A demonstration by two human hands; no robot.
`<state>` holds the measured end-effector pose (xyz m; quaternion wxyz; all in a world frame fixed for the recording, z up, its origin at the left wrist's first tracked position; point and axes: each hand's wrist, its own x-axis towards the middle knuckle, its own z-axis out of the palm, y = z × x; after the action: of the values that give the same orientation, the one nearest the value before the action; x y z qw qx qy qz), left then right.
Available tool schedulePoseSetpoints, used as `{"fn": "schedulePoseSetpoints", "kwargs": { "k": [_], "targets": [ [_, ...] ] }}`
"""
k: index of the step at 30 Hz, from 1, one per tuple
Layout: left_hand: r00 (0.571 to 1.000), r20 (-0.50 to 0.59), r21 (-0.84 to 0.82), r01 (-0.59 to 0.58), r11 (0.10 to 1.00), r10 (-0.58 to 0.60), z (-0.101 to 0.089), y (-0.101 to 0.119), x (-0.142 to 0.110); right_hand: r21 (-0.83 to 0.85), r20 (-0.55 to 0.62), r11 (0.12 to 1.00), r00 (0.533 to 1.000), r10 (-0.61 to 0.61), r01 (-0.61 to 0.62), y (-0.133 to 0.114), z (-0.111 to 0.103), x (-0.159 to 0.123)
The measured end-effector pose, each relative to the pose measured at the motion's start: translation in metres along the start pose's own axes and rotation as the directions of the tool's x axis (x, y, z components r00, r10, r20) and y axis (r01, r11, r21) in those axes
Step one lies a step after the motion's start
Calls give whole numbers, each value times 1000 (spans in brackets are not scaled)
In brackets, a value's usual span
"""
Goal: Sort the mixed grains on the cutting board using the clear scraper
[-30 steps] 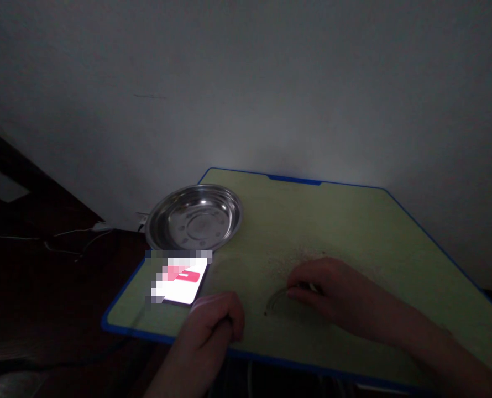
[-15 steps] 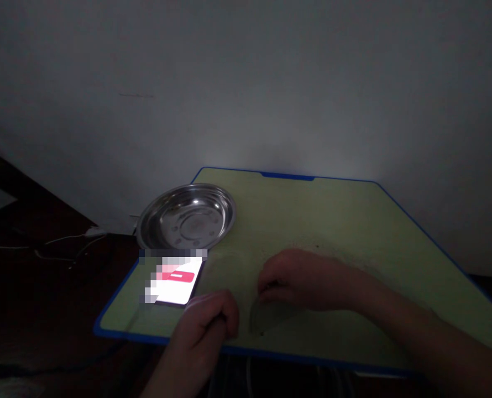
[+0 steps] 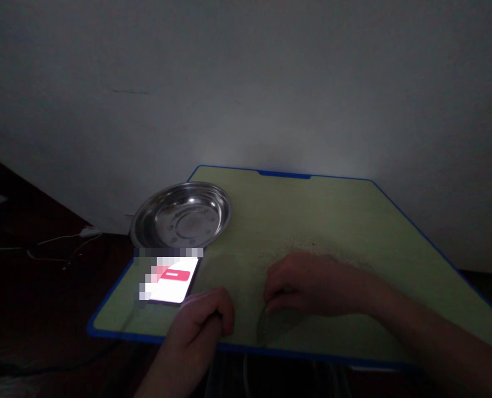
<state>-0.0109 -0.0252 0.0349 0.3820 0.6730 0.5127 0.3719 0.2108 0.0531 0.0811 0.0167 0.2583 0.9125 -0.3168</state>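
Note:
In the dim light, my right hand (image 3: pixel 304 282) is low over the table, thumb and fingers pinched together. From its fingertips a thin, curved, dark greenish thing (image 3: pixel 262 326) reaches down toward the near edge; its kind is hard to make out, and shadow hides much of it. Beyond that hand, fine light grains or crumbs (image 3: pixel 291 244) lie scattered on the tabletop, with one dark speck among them. My left hand (image 3: pixel 208 312) rests closed at the near table edge, fingers curled in, with nothing seen sticking out. It lies just right of a lit phone (image 3: pixel 173 287).
The pale green table (image 3: pixel 312 210) has a blue rim and stands against a grey wall (image 3: pixel 246 83). A shiny steel basin (image 3: pixel 192 224) sits on its left side, behind the phone. White cables (image 3: pixel 59 239) run along the dark floor at left.
My right hand and the thin thing in it have shifted slightly right and toward me, leaving more grains in view. The left hand stays put beside the phone. The whole view has moved a little.

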Motion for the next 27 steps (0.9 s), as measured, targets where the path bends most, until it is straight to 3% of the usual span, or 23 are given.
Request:
{"fn": "schedulePoseSetpoints", "kwargs": {
  "k": [6, 10, 15, 18, 20, 23, 27],
  "targets": [
    [1000, -11, 16, -12, 1000, 12, 0, 0, 2, 15, -14, 1000, 1000, 17, -17, -5, 0, -10],
    [1000, -24, 21, -19, 1000, 20, 0, 0, 0, 60, -130, 998, 991, 44, -36, -2, -6, -30],
    [999, -32, 17, -44, 999, 44, -1, -3, 0, 105, -327, 981, 926, 186, -160, 11, -14, -76],
    [999, -12, 38, -45, 998, 45, -1, -3, 0, 121, -395, 959, 874, 285, -258, 8, -7, -90],
    [999, -10, 55, -43, 998, 43, 0, -2, 1, 116, -415, 955, 861, 295, -272, 0, 5, -86],
    [999, -42, 61, -23, 998, 25, 1, 2, 2, 47, -365, 973, 903, 226, -225, -14, 24, -65],
    [998, -66, 60, -9, 998, 13, 2, 5, 2, -15, -332, 980, 925, 182, -199, -19, 38, -43]
  ]
}}
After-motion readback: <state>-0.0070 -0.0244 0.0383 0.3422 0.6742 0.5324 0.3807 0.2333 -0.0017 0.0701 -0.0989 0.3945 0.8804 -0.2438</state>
